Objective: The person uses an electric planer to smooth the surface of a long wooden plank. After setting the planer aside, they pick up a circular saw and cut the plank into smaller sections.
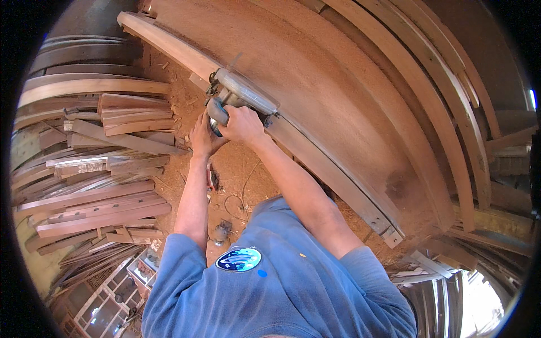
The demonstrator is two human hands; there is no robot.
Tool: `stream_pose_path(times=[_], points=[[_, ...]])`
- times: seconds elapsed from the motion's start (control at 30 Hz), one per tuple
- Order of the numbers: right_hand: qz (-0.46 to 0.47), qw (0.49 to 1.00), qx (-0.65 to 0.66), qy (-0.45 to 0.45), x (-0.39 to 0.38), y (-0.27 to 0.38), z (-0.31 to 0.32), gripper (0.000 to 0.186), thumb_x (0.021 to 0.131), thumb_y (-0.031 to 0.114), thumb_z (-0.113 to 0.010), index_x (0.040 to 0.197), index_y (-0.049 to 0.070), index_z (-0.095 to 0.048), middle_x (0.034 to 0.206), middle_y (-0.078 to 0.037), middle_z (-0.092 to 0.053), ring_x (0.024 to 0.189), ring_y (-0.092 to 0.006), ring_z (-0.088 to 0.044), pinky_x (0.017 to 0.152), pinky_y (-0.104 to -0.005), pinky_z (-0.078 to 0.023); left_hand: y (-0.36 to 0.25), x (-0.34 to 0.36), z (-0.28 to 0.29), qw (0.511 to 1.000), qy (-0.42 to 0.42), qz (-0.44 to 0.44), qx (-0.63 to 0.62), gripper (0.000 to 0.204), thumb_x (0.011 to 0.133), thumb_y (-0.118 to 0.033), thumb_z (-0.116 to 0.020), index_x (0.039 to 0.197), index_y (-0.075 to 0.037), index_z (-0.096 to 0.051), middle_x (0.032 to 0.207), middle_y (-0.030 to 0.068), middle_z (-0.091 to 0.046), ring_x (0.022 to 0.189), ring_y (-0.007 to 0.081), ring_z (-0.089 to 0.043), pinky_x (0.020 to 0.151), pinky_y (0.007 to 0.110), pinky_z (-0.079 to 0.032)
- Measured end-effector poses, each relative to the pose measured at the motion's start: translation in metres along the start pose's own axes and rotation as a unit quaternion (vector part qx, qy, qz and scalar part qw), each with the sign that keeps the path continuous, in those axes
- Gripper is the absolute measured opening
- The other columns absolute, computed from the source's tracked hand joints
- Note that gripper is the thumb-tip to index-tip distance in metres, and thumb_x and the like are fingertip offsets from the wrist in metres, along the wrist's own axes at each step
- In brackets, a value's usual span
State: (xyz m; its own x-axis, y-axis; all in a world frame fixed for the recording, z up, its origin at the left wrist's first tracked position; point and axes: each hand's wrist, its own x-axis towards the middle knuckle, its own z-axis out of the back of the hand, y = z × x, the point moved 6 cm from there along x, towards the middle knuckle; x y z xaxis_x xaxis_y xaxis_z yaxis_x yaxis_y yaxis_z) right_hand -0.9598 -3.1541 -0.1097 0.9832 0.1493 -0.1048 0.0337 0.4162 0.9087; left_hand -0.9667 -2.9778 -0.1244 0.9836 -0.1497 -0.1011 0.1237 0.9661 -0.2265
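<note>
Both my hands are on a power tool (246,94) with a silver housing and a dark handle; it looks like a handheld circular saw. Wrapped over the handle is my right hand (242,124), its fingers closed. My left hand (202,135) grips the near side of the tool, its fingertips partly hidden. The tool sits on a long, narrow wooden plank (174,48), which runs from far left to near right along the edge of a broad sawdust-covered bench (327,101). A dark strip lies along the plank's nearer half (338,174).
Stacked boards (135,115) fill the left side. Long curved-looking planks (417,67) lie across the bench's far right. On the sawdust-strewn floor (183,169) are a red object (212,177), a loose cord (243,194) and a small grey tool (221,232).
</note>
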Motion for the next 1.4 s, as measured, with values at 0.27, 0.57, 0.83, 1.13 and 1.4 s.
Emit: stream_pose_path(times=[0.27, 0.57, 0.83, 1.13, 1.4], points=[[-0.008, 1.000, -0.007, 0.018, 0.027, 0.007, -0.012, 0.032, 0.080, 0.031, -0.074, 0.098, 0.006, -0.071, 0.089, -0.023, -0.074, 0.087, -0.0431, -0.071, 0.080, -0.0521, -0.057, 0.014, 0.017, 0.010, 0.999, -0.014, 0.005, 0.029, 0.111, 0.059, -0.052, -0.091, 0.152, -0.014, -0.044, 0.144, 0.0108, -0.056, 0.133, 0.0327, -0.054, 0.100, 0.050, -0.045], [-0.014, 1.000, -0.003, 0.017, 0.055, 0.013, -0.026, 0.031, 0.079, 0.031, -0.074, 0.098, 0.007, -0.071, 0.089, -0.023, -0.074, 0.088, -0.0434, -0.071, 0.080, -0.0521, -0.057, 0.034, 0.037, 0.007, 0.997, -0.048, 0.030, 0.052, 0.105, 0.063, -0.049, -0.088, 0.152, -0.016, -0.042, 0.146, 0.0095, -0.054, 0.136, 0.0312, -0.050, 0.102, 0.049, -0.042], [-0.016, 1.000, 0.003, 0.024, 0.080, 0.025, -0.034, 0.032, 0.080, 0.032, -0.074, 0.100, 0.007, -0.072, 0.091, -0.024, -0.074, 0.090, -0.0437, -0.071, 0.082, -0.0522, -0.057, 0.054, 0.060, 0.013, 0.997, -0.042, 0.040, 0.054, 0.104, 0.064, -0.046, -0.087, 0.152, -0.015, -0.042, 0.144, 0.0088, -0.055, 0.133, 0.0313, -0.052, 0.102, 0.049, -0.042], [-0.010, 1.000, -0.003, 0.016, 0.105, 0.030, -0.045, 0.033, 0.080, 0.032, -0.073, 0.100, 0.005, -0.071, 0.093, -0.026, -0.073, 0.091, -0.0447, -0.071, 0.084, -0.0526, -0.058, 0.066, 0.078, 0.023, 0.996, -0.042, 0.034, 0.066, 0.104, 0.064, -0.049, -0.088, 0.151, -0.014, -0.042, 0.143, 0.0096, -0.056, 0.131, 0.0326, -0.053, 0.102, 0.052, -0.043], [-0.013, 1.000, 0.001, 0.019, 0.124, 0.030, -0.056, 0.038, 0.079, 0.034, -0.072, 0.104, 0.005, -0.071, 0.097, -0.026, -0.074, 0.094, -0.0446, -0.072, 0.088, -0.0524, -0.057, 0.081, 0.093, 0.025, 0.997, -0.033, 0.027, 0.061, 0.105, 0.064, -0.050, -0.088, 0.152, -0.017, -0.042, 0.144, 0.0115, -0.055, 0.132, 0.0338, -0.053, 0.102, 0.052, -0.043]])
